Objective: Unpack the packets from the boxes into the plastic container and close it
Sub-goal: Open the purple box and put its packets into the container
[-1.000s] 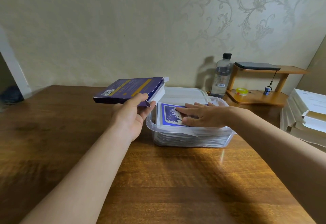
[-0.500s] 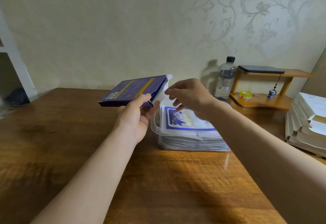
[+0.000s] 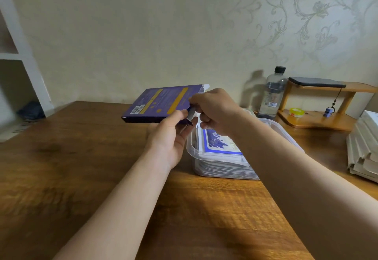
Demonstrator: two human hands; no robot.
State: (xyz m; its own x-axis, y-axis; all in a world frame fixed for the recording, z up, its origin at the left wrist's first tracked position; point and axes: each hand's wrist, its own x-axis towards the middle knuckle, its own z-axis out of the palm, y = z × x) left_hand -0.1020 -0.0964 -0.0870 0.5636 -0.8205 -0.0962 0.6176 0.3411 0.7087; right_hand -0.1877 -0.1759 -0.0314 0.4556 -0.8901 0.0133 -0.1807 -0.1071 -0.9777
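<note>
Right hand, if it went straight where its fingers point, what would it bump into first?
The open end of the purple box that the left hand grips. Fingertips of the right hand look right at it, though depth is unclear.

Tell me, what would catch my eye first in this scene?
The purple box stands out, held up mid-frame by the left hand while the right hand pinches a pale edge at its open end. Just below sits the clear plastic container on the wooden table, stacked with white packets.
</note>
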